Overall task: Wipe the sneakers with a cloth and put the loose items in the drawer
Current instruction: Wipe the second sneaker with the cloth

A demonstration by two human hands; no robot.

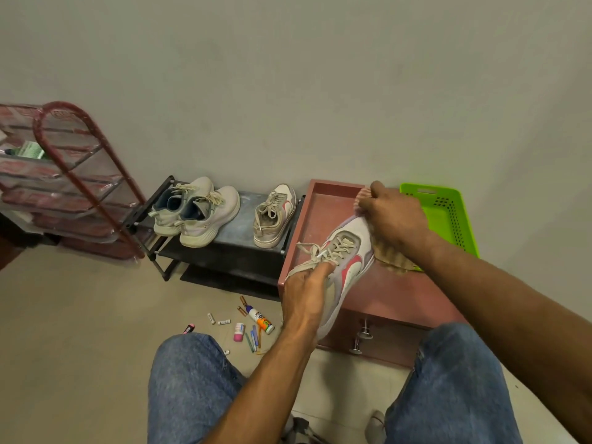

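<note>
Against a bare grey wall (288,75), a person seated in jeans works over a low reddish cabinet (394,290) whose two drawer knobs (365,333) face the knees. The left hand (306,296) grips a white sneaker with red side marks (347,251) at its heel end, the fingers curled around the collar just below the laces. The shoe's long axis runs from that hand up and to the right, toe pointing toward the wall. At the toe end the right hand (392,216) holds a striped cloth (363,195), fingers bunched around the fabric and pressing it against the toe cap; a further fold of the cloth hangs below the wrist onto the cabinet top. The right hand is therefore the nearer one to the unwiped length of the shoe, which lies back toward the left hand.

Its mate (275,216) waits on a dark shoe rack (224,248) beside a second, pale pair (192,213). The loose items (246,325), among them a glue bottle, batteries and pens, lie scattered on the floor left of the cabinet, nearer the left hand. A green basket (448,216) sits behind the right forearm, and a red-framed shelf (64,181) stands at far left. Wiping appears under way; the drawer step looks untouched.
</note>
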